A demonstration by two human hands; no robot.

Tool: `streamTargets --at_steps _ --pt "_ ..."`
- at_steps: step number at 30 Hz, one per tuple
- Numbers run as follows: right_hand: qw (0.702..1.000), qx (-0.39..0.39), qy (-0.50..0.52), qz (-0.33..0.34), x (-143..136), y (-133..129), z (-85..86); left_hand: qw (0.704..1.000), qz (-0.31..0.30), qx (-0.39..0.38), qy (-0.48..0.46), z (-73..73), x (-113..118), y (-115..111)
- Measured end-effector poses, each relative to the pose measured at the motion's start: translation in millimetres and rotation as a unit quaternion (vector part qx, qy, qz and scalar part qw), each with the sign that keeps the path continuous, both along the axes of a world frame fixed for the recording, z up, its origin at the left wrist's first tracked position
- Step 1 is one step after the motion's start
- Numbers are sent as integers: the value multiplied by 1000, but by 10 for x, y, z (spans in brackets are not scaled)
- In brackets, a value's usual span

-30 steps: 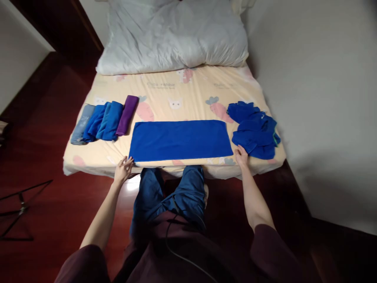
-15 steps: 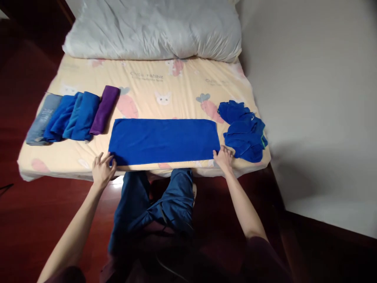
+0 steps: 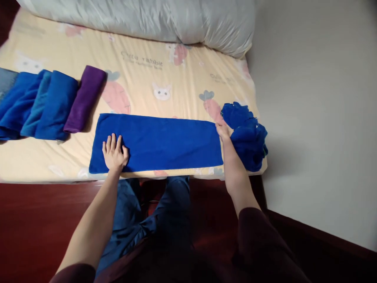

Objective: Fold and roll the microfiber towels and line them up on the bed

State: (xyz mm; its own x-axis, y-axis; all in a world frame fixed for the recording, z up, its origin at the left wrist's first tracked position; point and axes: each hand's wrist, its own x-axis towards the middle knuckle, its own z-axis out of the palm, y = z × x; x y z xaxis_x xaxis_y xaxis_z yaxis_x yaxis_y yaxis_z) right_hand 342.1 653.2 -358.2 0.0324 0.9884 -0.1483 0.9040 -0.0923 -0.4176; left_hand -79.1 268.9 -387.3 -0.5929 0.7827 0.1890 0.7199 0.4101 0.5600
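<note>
A blue towel (image 3: 167,143) lies spread as a long flat strip along the near edge of the bed. My left hand (image 3: 115,152) rests flat on its left part, fingers spread. At the towel's far right corner, my right hand (image 3: 222,130) is closed on the fabric. Just right of that hand sits a crumpled heap of blue cloths (image 3: 247,135). To the left of the towel lies a purple rolled or folded towel (image 3: 85,98), beside several blue ones (image 3: 57,104).
The bed (image 3: 176,94) has a yellow sheet printed with rabbits and carrots. A pale grey quilt (image 3: 141,19) lies across its far side. A bare wall (image 3: 318,118) rises on the right. Below is a dark red floor (image 3: 44,220).
My left hand has moved from the near left corner onto the towel and flattened. My right hand has gone from the near right corner to the far one. The view has shifted closer.
</note>
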Motion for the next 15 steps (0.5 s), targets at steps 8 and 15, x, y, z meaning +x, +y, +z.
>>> streamTargets --at_steps 8,15 --pt "994 41 75 -67 -160 27 94 1000 3 -9 0 -12 -21 14" --pt "983 99 -83 127 -682 -820 11 1000 -1 -6 13 -5 -22 11"
